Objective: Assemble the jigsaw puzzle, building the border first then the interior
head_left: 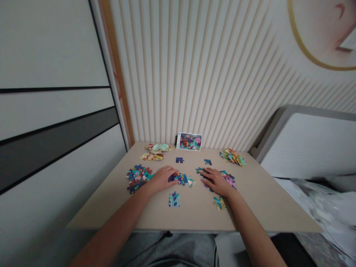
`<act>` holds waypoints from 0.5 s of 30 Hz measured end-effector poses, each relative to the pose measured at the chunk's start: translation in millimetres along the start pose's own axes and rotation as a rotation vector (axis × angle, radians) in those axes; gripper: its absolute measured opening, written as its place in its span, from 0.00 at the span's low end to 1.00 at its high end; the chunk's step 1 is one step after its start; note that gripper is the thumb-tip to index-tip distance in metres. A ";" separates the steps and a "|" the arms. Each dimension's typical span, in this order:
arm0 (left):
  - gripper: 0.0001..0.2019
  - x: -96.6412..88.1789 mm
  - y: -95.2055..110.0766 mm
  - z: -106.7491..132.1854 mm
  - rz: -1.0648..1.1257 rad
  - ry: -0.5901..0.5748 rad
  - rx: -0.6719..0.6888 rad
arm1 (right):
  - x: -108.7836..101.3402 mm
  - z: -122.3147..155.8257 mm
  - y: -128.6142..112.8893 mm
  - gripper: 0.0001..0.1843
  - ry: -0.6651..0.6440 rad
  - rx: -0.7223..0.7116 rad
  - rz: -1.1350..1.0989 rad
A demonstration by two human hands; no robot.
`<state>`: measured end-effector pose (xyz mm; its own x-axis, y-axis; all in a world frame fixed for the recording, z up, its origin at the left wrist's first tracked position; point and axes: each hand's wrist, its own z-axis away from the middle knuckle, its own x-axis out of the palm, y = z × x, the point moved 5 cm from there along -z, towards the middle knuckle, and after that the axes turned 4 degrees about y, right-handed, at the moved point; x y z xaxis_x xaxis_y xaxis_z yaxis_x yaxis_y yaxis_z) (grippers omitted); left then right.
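My left hand [163, 178] rests on the table with thumb and fingers apart, at the left edge of a small group of dark blue and teal jigsaw puzzle pieces [182, 178]. A pale piece [190, 181] lies at the right end of that group. My right hand [217, 181] lies flat with its fingers spread over other blue pieces [199, 170], partly hiding them. Purple and pink pieces [229, 179] show beyond its right side. Single pieces lie around: a striped teal one [174, 199], a dark blue one [179, 160] and another blue one [207, 162].
A picture card [190, 141] stands against the ribbed wall. Puzzle piles lie at back left [158, 148], back right [233, 157] and left [137, 177]. Yellow-teal pieces [219, 203] lie near my right forearm. The beige table [155, 218] ends close to my lap.
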<state>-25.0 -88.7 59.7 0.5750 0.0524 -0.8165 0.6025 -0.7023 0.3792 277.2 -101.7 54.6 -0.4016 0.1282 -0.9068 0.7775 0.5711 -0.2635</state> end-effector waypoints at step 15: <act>0.19 -0.9 -2.5 -0.2 -0.031 0.037 -0.024 | -18.7 22.3 56.3 0.22 0.029 0.190 -0.256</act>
<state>-26.9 -86.8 59.5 0.5757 0.1007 -0.8114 0.6334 -0.6824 0.3648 339.2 -90.0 49.4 -0.6076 0.0246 -0.7939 0.7245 0.4267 -0.5413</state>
